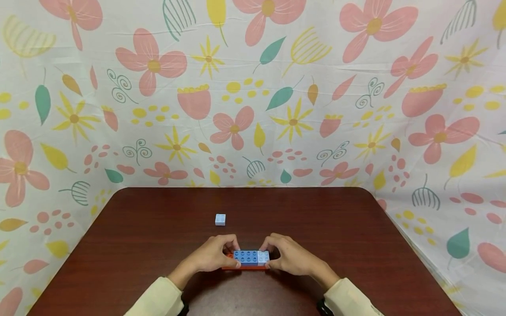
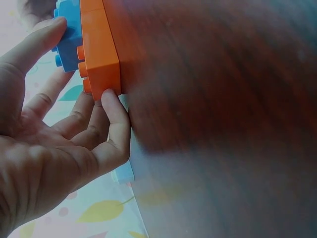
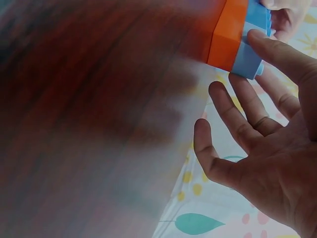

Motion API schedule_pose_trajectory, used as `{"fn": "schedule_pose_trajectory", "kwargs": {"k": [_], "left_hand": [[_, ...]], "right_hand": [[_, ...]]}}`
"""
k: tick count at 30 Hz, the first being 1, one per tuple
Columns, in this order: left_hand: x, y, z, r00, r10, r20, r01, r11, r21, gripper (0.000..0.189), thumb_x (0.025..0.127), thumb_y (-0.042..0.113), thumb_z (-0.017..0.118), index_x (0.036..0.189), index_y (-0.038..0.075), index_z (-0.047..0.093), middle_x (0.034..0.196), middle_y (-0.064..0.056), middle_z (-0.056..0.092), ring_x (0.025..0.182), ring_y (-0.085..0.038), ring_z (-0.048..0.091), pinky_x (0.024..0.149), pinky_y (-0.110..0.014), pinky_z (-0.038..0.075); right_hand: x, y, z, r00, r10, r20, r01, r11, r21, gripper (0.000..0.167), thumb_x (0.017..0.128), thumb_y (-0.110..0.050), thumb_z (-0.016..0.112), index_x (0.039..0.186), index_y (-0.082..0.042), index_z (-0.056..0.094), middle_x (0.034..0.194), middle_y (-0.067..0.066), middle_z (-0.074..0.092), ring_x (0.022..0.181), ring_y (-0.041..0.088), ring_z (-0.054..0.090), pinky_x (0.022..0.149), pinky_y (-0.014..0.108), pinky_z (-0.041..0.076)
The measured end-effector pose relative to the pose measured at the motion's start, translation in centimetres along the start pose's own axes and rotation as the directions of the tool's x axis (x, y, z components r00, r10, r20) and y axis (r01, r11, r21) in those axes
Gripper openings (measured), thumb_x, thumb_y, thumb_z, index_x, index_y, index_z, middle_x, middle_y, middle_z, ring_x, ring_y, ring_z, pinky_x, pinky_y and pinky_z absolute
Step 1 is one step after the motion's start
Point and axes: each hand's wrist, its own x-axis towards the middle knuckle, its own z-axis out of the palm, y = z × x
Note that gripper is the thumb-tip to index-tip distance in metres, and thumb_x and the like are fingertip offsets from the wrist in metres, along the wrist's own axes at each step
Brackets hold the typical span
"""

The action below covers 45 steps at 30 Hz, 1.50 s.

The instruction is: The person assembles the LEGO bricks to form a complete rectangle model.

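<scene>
A blue building brick point(image 1: 246, 258) and a shorter light blue brick point(image 1: 263, 259) sit end to end on an orange-red brick base point(image 2: 103, 47) on the table. Thumb and fingers of my left hand point(image 1: 213, 255) pinch the blue brick from front and back; its little finger touches the base's end in the left wrist view. On the other end, my right hand point(image 1: 293, 258) pinches the light blue brick, its thumb on the side facing me. In the right wrist view, that brick's end lies flush with the base, while several studs show at the base's left end.
A loose light blue brick point(image 1: 220, 220) lies farther back on the dark wooden table point(image 1: 308, 215), left of the stack. Behind and beside the table hangs a flower-patterned cloth point(image 1: 253, 166).
</scene>
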Motion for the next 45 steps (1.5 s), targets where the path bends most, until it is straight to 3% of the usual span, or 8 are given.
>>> {"fn": "schedule_pose_trajectory", "kwargs": {"k": [13, 20, 32, 45], "left_hand": [[0.0, -0.1, -0.1, 1.0, 0.01, 0.003, -0.01, 1.0, 0.01, 0.031, 0.079, 0.027, 0.089, 0.099, 0.017, 0.068, 0.091, 0.003, 0.068, 0.085, -0.012, 0.062, 0.075, -0.024, 0.049], [0.4, -0.2, -1.4, 0.999, 0.002, 0.035, -0.002, 1.0, -0.016, 0.034, 0.082, 0.033, 0.087, 0.103, 0.012, 0.071, 0.092, -0.002, 0.07, 0.083, -0.01, 0.063, 0.073, -0.024, 0.052], [2.0, -1.8, -3.7, 0.993, -0.067, -0.092, 0.067, 0.998, -0.008, 0.034, 0.085, 0.029, 0.086, 0.105, 0.007, 0.07, 0.096, -0.004, 0.071, 0.088, -0.015, 0.063, 0.079, -0.03, 0.053], [3.9, -3.3, -6.2, 0.962, -0.137, -0.236, 0.146, 0.989, 0.018, 0.034, 0.084, 0.016, 0.086, 0.112, 0.011, 0.069, 0.114, -0.016, 0.069, 0.101, -0.029, 0.065, 0.085, -0.041, 0.055]], "right_hand": [[0.0, 0.0, -0.1, 1.0, 0.019, 0.011, -0.018, 1.0, -0.014, 0.027, 0.086, -0.02, 0.084, 0.107, -0.023, 0.067, 0.101, -0.007, 0.063, 0.094, 0.01, 0.06, 0.081, 0.026, 0.05], [0.1, -0.1, 0.0, 1.0, 0.023, 0.006, -0.023, 0.999, -0.023, 0.028, 0.085, -0.02, 0.084, 0.106, -0.023, 0.066, 0.1, -0.008, 0.063, 0.094, 0.012, 0.061, 0.081, 0.026, 0.05], [0.0, -0.1, 0.1, 0.999, 0.035, 0.014, -0.035, 0.999, -0.029, 0.028, 0.086, -0.022, 0.084, 0.107, -0.025, 0.065, 0.104, -0.01, 0.063, 0.098, 0.011, 0.061, 0.083, 0.028, 0.051], [-0.3, -0.1, 0.1, 0.999, 0.038, 0.013, -0.037, 0.999, -0.038, 0.028, 0.088, -0.023, 0.083, 0.108, -0.026, 0.065, 0.105, -0.011, 0.063, 0.099, 0.01, 0.061, 0.085, 0.028, 0.051]]}}
